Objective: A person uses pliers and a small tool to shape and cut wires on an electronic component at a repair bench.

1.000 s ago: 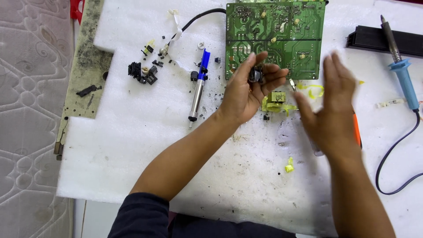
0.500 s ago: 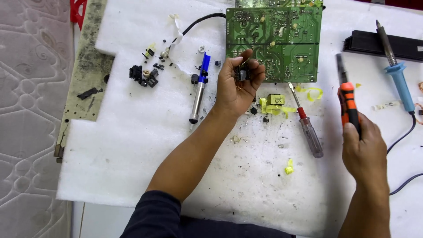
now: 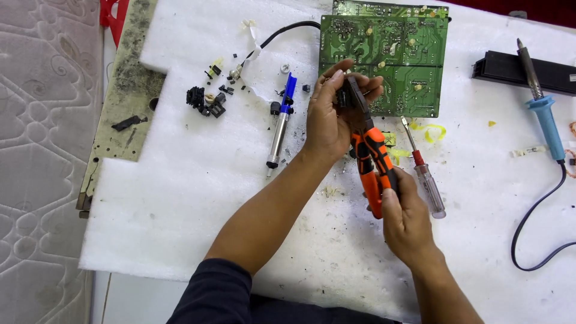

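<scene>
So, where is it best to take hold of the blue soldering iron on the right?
Probably by the blue handle of the soldering iron, coming from above. It lies flat on the white foam sheet, metal tip pointing away, cord trailing toward the person, and nothing crowds the handle.

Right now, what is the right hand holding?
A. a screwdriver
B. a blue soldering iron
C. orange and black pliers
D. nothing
C: the right hand grips the orange handles of the pliers, whose nose reaches up to a small dark part in the left hand; the screwdriver and soldering iron lie untouched on the foam.
</scene>
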